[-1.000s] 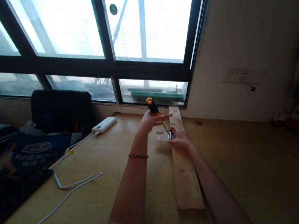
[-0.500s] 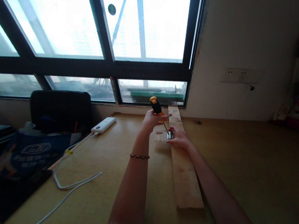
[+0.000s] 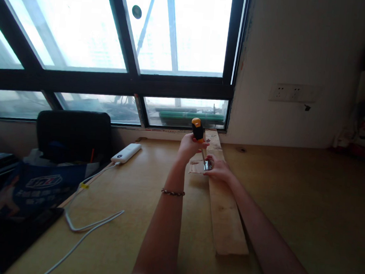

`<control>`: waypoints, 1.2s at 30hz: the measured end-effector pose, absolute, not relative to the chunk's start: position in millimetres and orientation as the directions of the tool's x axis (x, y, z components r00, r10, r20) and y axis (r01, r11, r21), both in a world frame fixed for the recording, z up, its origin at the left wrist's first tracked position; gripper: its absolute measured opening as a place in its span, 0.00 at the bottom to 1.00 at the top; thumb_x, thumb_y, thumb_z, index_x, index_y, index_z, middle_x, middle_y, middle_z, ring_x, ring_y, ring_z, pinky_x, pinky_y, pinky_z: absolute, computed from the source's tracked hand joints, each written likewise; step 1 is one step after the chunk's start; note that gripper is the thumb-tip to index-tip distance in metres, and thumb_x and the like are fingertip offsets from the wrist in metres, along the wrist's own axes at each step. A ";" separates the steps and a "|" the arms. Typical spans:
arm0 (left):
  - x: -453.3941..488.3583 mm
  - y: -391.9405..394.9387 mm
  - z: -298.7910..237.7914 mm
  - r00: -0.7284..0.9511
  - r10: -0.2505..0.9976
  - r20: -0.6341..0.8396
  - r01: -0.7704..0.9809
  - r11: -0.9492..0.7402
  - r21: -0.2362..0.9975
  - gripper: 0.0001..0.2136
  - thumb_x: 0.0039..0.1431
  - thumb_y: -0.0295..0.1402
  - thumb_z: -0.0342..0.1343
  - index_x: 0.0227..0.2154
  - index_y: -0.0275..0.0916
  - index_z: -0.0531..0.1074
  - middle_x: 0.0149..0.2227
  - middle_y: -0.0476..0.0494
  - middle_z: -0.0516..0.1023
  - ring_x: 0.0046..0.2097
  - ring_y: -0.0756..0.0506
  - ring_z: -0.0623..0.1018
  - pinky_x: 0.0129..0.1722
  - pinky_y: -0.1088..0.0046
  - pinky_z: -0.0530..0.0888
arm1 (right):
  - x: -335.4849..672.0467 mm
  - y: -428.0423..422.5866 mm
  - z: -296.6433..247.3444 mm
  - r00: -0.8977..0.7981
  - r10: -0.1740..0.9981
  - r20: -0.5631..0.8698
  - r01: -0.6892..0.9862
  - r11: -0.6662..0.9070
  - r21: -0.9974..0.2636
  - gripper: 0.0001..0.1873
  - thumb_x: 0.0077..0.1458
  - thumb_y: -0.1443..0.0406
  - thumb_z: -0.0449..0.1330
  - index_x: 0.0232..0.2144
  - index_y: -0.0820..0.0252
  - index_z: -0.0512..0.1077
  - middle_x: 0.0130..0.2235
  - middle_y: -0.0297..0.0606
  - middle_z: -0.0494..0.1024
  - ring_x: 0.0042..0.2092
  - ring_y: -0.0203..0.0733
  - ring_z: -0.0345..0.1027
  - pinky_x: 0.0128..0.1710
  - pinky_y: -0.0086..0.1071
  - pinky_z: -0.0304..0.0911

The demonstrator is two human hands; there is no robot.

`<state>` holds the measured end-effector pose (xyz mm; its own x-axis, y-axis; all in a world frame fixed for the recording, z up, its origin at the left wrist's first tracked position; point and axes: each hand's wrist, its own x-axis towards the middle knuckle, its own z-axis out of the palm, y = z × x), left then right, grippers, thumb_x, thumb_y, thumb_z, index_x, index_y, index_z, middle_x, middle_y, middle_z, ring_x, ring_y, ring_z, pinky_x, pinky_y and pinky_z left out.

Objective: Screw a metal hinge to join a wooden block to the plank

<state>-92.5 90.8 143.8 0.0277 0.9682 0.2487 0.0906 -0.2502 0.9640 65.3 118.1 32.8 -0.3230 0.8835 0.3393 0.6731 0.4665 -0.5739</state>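
Note:
My left hand point(image 3: 190, 147) is closed round the lower part of a screwdriver point(image 3: 197, 129) with a black and orange handle. The shaft slants down, and its tip meets a small shiny metal piece point(image 3: 207, 165). The fingers of my right hand point(image 3: 219, 169) grip that metal piece from the right side; its exact kind is too small to make out. It sits where a short wooden piece point(image 3: 195, 167) meets the left edge of a long wooden plank point(image 3: 227, 213). My right fingers hide part of the metal piece and the plank.
A white power bank point(image 3: 126, 153) with a white cable point(image 3: 89, 229) lies on the left of the table point(image 3: 307, 207). Beyond the left edge are a black chair point(image 3: 73, 134) and a blue bag point(image 3: 42, 184). A window and a wall with sockets point(image 3: 287, 93) stand behind.
My left hand has shifted a little to the right, and the screwdriver now stands more upright. My right hand and the metal piece have stayed in place.

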 end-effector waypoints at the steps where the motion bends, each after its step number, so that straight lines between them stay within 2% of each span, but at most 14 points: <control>1: -92.6 90.2 144.0 0.031 0.968 0.249 0.090 -0.251 0.964 0.14 0.31 0.31 0.66 0.23 0.34 0.68 0.24 0.47 0.71 0.28 0.47 0.74 0.25 0.73 0.71 | 65.4 118.0 32.8 -0.324 0.882 0.342 0.671 0.469 -0.574 0.36 0.31 0.57 0.69 0.46 0.54 0.64 0.44 0.35 0.74 0.44 0.45 0.69 0.44 0.36 0.62; 9: -95.6 90.6 142.3 0.021 0.978 0.207 -0.001 -0.207 0.978 0.14 0.30 0.25 0.63 0.23 0.34 0.65 0.22 0.51 0.67 0.26 0.51 0.70 0.26 0.73 0.70 | 65.9 119.4 32.0 -0.335 0.876 0.346 0.646 0.481 -0.593 0.38 0.31 0.58 0.69 0.47 0.55 0.63 0.44 0.38 0.74 0.45 0.46 0.68 0.44 0.37 0.62; 15: -103.0 106.2 134.6 -0.033 0.943 0.331 0.123 -0.325 0.938 0.15 0.27 0.29 0.66 0.21 0.34 0.66 0.21 0.51 0.68 0.27 0.50 0.71 0.28 0.74 0.69 | 65.9 120.2 31.1 -0.334 0.875 0.351 0.642 0.484 -0.594 0.37 0.30 0.58 0.69 0.46 0.55 0.64 0.45 0.38 0.74 0.45 0.46 0.68 0.44 0.37 0.62; 20: -101.8 103.9 136.6 0.014 0.932 0.363 0.030 -0.363 0.931 0.16 0.29 0.26 0.63 0.26 0.34 0.66 0.27 0.46 0.73 0.32 0.47 0.74 0.32 0.72 0.69 | 66.1 119.4 31.0 -0.331 0.875 0.353 0.637 0.483 -0.600 0.36 0.30 0.59 0.69 0.45 0.56 0.64 0.45 0.37 0.74 0.45 0.45 0.68 0.45 0.37 0.61; 23: -99.1 101.1 138.6 0.043 0.932 0.359 -0.001 -0.359 0.933 0.15 0.31 0.24 0.61 0.27 0.35 0.64 0.28 0.46 0.74 0.31 0.48 0.74 0.32 0.72 0.69 | 66.0 119.6 30.2 -0.332 0.873 0.356 0.638 0.487 -0.597 0.36 0.30 0.58 0.69 0.45 0.55 0.64 0.45 0.37 0.74 0.45 0.45 0.68 0.44 0.36 0.62; 25: -98.1 100.9 138.9 0.016 0.929 0.370 0.074 -0.370 0.926 0.14 0.31 0.26 0.61 0.26 0.35 0.65 0.26 0.47 0.73 0.30 0.48 0.73 0.32 0.72 0.68 | 65.9 120.5 29.3 -0.330 0.875 0.355 0.642 0.483 -0.595 0.36 0.30 0.58 0.69 0.45 0.56 0.63 0.45 0.37 0.74 0.45 0.45 0.68 0.44 0.36 0.62; 29: -98.9 101.5 138.8 -0.098 0.902 0.420 0.443 -0.339 0.830 0.14 0.29 0.32 0.66 0.18 0.36 0.65 0.20 0.49 0.68 0.29 0.46 0.71 0.29 0.73 0.65 | 66.0 122.3 28.3 -0.331 0.876 0.351 0.646 0.482 -0.592 0.38 0.30 0.57 0.69 0.46 0.55 0.63 0.45 0.37 0.74 0.46 0.45 0.68 0.44 0.36 0.62; 31: -100.3 102.7 137.6 -0.114 0.890 0.441 0.556 -0.311 0.771 0.15 0.29 0.34 0.66 0.16 0.36 0.65 0.19 0.49 0.68 0.28 0.46 0.71 0.29 0.72 0.65 | 66.4 122.5 28.6 -0.334 0.875 0.350 0.652 0.483 -0.585 0.37 0.30 0.57 0.69 0.46 0.55 0.63 0.45 0.36 0.74 0.45 0.45 0.68 0.44 0.36 0.62; 33: -102.0 106.0 134.5 -0.092 0.886 0.454 0.566 -0.329 0.756 0.15 0.29 0.34 0.66 0.18 0.36 0.66 0.21 0.48 0.69 0.28 0.45 0.72 0.29 0.72 0.65 | 66.8 122.2 29.1 -0.335 0.875 0.349 0.659 0.482 -0.578 0.36 0.30 0.57 0.69 0.45 0.54 0.64 0.44 0.36 0.74 0.44 0.45 0.68 0.44 0.37 0.62; 36: -104.0 113.8 127.1 -0.030 0.898 0.438 0.433 -0.383 0.816 0.15 0.29 0.30 0.65 0.23 0.35 0.67 0.25 0.47 0.73 0.30 0.46 0.73 0.30 0.72 0.67 | 66.9 121.7 29.3 -0.330 0.878 0.346 0.664 0.476 -0.576 0.37 0.30 0.57 0.69 0.45 0.54 0.64 0.44 0.36 0.74 0.44 0.45 0.69 0.43 0.36 0.62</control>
